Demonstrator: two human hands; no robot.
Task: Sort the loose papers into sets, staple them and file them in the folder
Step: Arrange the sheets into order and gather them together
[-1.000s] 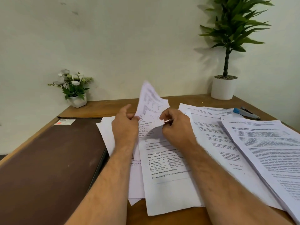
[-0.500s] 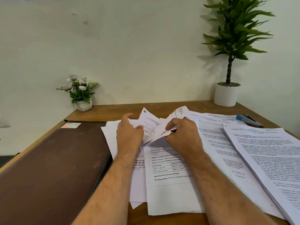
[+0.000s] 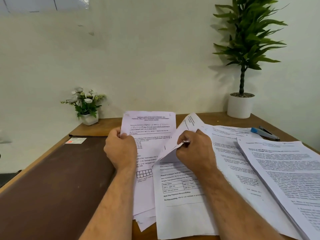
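Left hand (image 3: 121, 149) fingers grip flat maths sheet (image 3: 149, 129); right hand (image 3: 195, 151) pinches curled page (image 3: 174, 142)

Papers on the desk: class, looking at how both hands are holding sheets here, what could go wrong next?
1. The right hand pinches only the folded sheet by its corner; it might crease or tear.
2. The overlapping piles could let sets get mixed.
3. The stapler lies far right, beyond the piles; reaching over may shift them.
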